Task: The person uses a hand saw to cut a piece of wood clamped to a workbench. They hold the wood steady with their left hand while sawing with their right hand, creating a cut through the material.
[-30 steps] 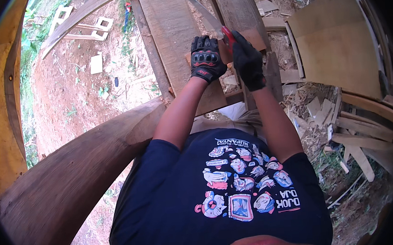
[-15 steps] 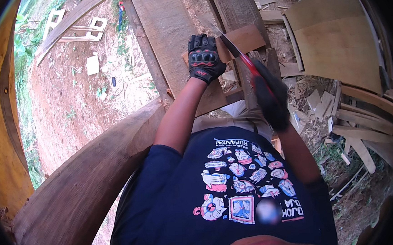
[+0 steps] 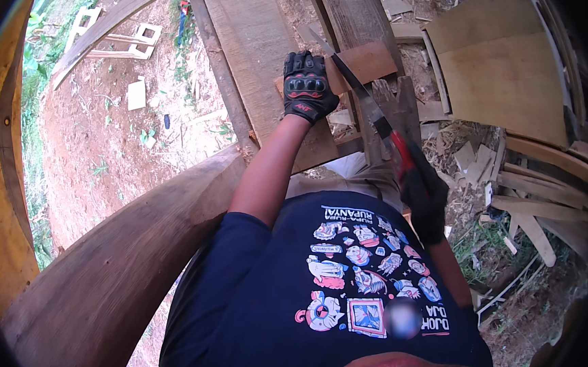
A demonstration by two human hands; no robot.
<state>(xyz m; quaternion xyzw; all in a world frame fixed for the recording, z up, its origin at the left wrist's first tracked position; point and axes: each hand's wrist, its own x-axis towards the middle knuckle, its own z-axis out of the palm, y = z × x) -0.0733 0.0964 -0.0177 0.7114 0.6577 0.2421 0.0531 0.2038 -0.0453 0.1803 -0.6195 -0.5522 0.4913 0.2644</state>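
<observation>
A short reddish-brown wooden board (image 3: pixel 373 62) lies crosswise over rough planks. My left hand (image 3: pixel 306 87), in a black glove with red trim, holds it down, fingers bent over its left part. To the right of that hand, a handsaw (image 3: pixel 363 97) crosses the board at a slant, its thin dark blade running over the board's edge. My right hand (image 3: pixel 426 198), also gloved in black, is wrapped round the saw's red and black handle, low and close to my body. The underside of the board and the left fingertips are partly hidden.
A wide plank (image 3: pixel 250 43) and a weathered beam (image 3: pixel 353 9) support the work. A thick curved timber (image 3: pixel 133 229) runs along my left. At the right stand a plywood sheet (image 3: pixel 497 67) and a heap of wood offcuts (image 3: pixel 534 201). Pale wooden frames (image 3: pixel 141 43) lie on the soil.
My right hand has drawn the handsaw back toward my body, down and slightly right, so more of the blade shows. The left hand stays in place on the board.
</observation>
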